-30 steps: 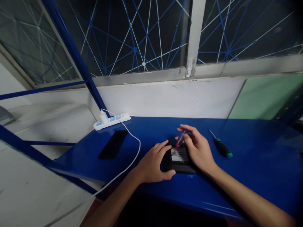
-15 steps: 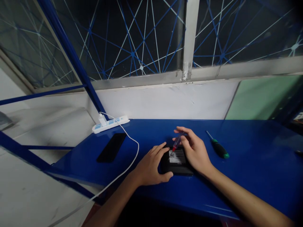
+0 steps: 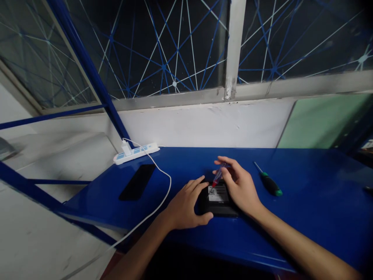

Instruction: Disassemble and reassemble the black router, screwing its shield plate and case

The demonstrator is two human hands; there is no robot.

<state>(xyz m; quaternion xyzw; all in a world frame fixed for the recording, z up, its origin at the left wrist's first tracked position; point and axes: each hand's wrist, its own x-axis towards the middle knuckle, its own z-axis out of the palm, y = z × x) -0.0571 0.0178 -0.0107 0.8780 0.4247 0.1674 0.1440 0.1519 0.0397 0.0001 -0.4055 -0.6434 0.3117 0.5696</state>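
Observation:
A black box-shaped device [image 3: 224, 210] with a white label [image 3: 218, 193] lies on the blue table. My left hand [image 3: 186, 204] rests against its left side, fingers spread and thumb near the front edge. In my right hand [image 3: 240, 184] is a small screwdriver with a clear purplish handle and a red collar [image 3: 215, 183], pinched between thumb and fingers. Its thin shaft slants down to the left part of the device; the exact spot the tip touches is too small to tell.
On the right of the blue table [image 3: 314, 202] lies a green-and-black screwdriver [image 3: 271, 183]. A dark flat phone-like object [image 3: 136, 182] lies at left. Behind it sits a white power strip [image 3: 136, 153], whose white cable [image 3: 169, 182] runs between the dark object and my left hand.

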